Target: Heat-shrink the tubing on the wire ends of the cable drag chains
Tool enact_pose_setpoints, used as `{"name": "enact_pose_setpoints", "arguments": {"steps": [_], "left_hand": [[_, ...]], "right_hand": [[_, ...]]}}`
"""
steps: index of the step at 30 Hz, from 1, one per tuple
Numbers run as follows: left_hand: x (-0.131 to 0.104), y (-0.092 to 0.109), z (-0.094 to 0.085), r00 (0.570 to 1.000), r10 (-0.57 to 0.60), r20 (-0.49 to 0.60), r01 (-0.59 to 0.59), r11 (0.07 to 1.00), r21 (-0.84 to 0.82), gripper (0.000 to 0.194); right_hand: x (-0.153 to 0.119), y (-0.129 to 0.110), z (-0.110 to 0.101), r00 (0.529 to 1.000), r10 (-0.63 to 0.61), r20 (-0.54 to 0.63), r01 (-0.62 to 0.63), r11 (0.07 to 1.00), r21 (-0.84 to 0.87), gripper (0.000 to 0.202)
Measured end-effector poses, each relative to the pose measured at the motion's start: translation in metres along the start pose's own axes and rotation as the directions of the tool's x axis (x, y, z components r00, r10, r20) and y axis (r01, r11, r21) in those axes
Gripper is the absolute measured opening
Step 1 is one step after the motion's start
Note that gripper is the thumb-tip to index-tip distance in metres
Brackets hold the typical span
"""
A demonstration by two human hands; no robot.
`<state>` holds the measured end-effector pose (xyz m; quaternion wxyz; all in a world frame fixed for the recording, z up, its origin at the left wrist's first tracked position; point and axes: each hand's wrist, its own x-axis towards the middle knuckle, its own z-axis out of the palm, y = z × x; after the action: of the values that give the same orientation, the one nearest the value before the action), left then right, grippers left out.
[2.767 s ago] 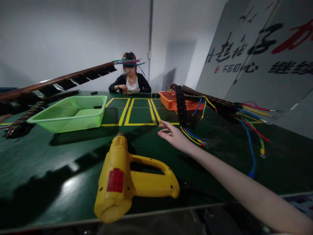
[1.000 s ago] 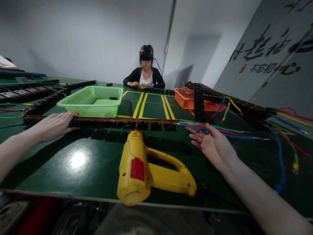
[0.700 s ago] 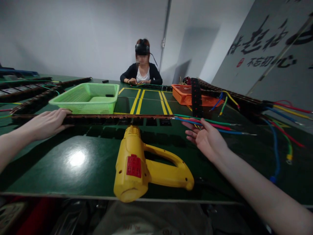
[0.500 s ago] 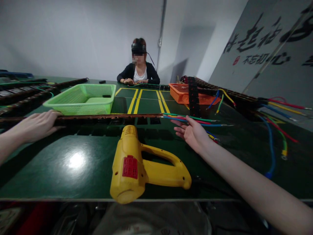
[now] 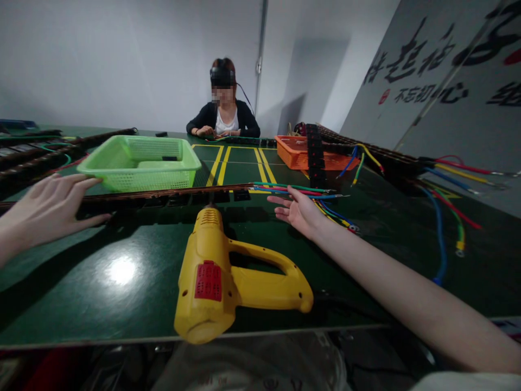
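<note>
A long dark segmented cable chain [image 5: 175, 196] lies across the table, with coloured wires [image 5: 321, 191] coming out of its right end. My left hand [image 5: 52, 209] is at the chain's left part, fingers spread, thumb apart on the near side. Whether its fingertips touch the chain I cannot tell. My right hand [image 5: 301, 212] is beside the wires, palm turned up and fingers stretched out, with the thumb tip against or just over the wires. A yellow heat gun [image 5: 207, 277] rests on the table between my hands, nozzle pointing away from me.
Behind the chain stands a light green plastic basket [image 5: 138, 174]. Farther right is an orange basket [image 5: 291, 155] with another chain [image 5: 315, 155] draped over it. More chains [image 5: 97, 141] lie at left; wire ends [image 5: 442, 233] hang at right. A person [image 5: 223, 108] sits opposite.
My left hand's fingers have spread and lifted from around the chain. The chain and its wires have shifted left, and my right hand has moved slightly left with them. The view has turned a little right.
</note>
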<state>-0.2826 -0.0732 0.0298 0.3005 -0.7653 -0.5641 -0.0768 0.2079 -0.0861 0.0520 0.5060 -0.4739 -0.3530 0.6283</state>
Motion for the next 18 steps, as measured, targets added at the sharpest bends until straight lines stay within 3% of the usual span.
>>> {"name": "enact_pose_setpoints", "arguments": {"steps": [4, 8, 14, 16, 18], "left_hand": [[0.018, 0.034, -0.010, 0.995, 0.082, -0.053, -0.083, 0.996, -0.025, 0.075], [0.031, 0.048, -0.011, 0.999, -0.002, -0.050, -0.001, 0.999, -0.054, 0.072], [0.026, 0.027, 0.007, 0.979, -0.201, 0.014, 0.201, 0.975, -0.098, 0.085], [0.025, 0.012, 0.017, 0.943, -0.319, 0.095, 0.327, 0.941, -0.089, 0.086], [0.024, -0.006, 0.030, 0.879, -0.438, 0.187, 0.456, 0.887, -0.068, 0.086]], "right_hand": [[-0.013, 0.004, -0.002, 0.999, -0.003, 0.032, 0.005, 0.998, -0.066, 0.025], [-0.022, 0.012, -0.001, 0.997, -0.012, 0.077, 0.024, 0.987, -0.158, 0.027], [-0.027, 0.025, 0.002, 0.972, 0.024, 0.236, 0.069, 0.922, -0.380, 0.026], [-0.031, 0.027, 0.007, 0.951, 0.018, 0.309, 0.134, 0.876, -0.464, 0.025], [-0.039, 0.027, 0.014, 0.919, -0.008, 0.393, 0.239, 0.807, -0.541, 0.022]]}}
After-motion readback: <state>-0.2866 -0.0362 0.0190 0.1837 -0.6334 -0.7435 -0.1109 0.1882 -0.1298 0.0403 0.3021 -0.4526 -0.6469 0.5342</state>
